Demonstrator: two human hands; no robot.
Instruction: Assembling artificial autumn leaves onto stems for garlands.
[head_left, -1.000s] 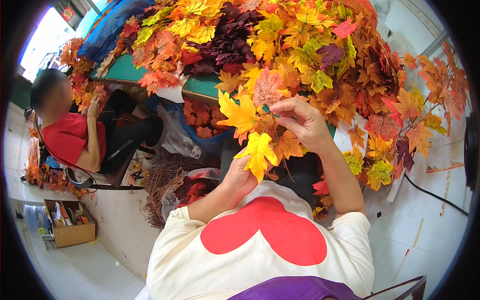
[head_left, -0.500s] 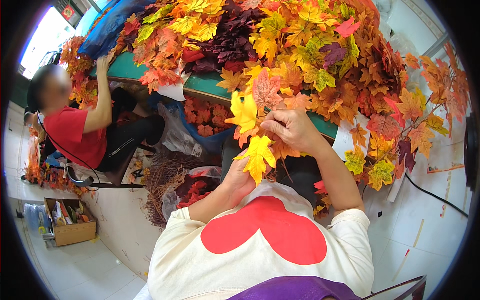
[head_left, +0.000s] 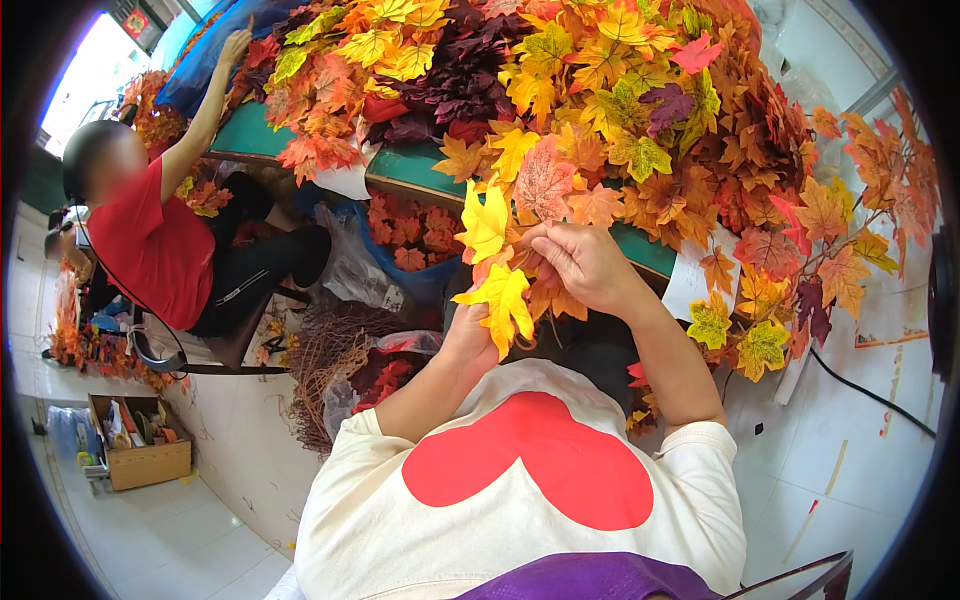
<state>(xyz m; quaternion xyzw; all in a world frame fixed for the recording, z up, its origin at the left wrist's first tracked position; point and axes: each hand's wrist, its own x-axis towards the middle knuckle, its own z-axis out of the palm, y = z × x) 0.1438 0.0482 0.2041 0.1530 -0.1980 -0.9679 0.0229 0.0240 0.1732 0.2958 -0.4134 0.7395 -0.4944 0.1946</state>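
Note:
An artificial maple leaf branch (head_left: 542, 190) with yellow and orange leaves is between my hands, in front of my chest. My right hand (head_left: 585, 265) pinches its thin stem with thumb and fingertips. Lower and to the left, my left hand (head_left: 472, 340) is closed on the branch, its fingers partly covered by a yellow leaf (head_left: 500, 302). Just past my hands, loose cloth maple leaves in orange, yellow and dark purple form a large heap (head_left: 600, 90) on the green table (head_left: 420, 170).
A leafy branch (head_left: 845, 250) hangs off the table's right side. Below the table are a blue bag of orange leaves (head_left: 400, 270) and a bundle of brown twigs (head_left: 325, 365). At left, a person in red (head_left: 150, 250) sits near a cardboard box (head_left: 145, 455) on the floor.
The front yellow leaf has swung left and my left hand has shifted slightly left and down. My right hand keeps its pinch. The person at left has reached farther up over the heap.

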